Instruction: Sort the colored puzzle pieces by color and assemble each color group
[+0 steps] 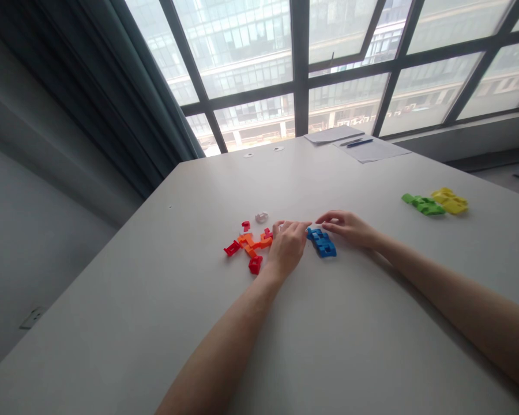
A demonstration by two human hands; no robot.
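Note:
A cluster of blue interlocking plastic pieces (323,243) lies on the white table between my two hands. My left hand (288,249) is palm down at its left, index finger stretched towards the far end of the blue cluster; whether it touches is unclear, and the thumb is mostly hidden. Just beyond the same cluster, my right hand (345,226) has its fingers loosely bent and apart, holding nothing visible. Beside my left hand are orange plastic pieces (248,241), partly covered by it, with red pieces (255,265) and a pale pink piece (262,217) around them.
Farther right on the table (164,300) sit green pieces (424,204) and yellow pieces (450,200). Paper sheets (372,151) with a blue pen (360,143) lie at the far edge, by the window. A dark curtain (125,104) hangs at the left.

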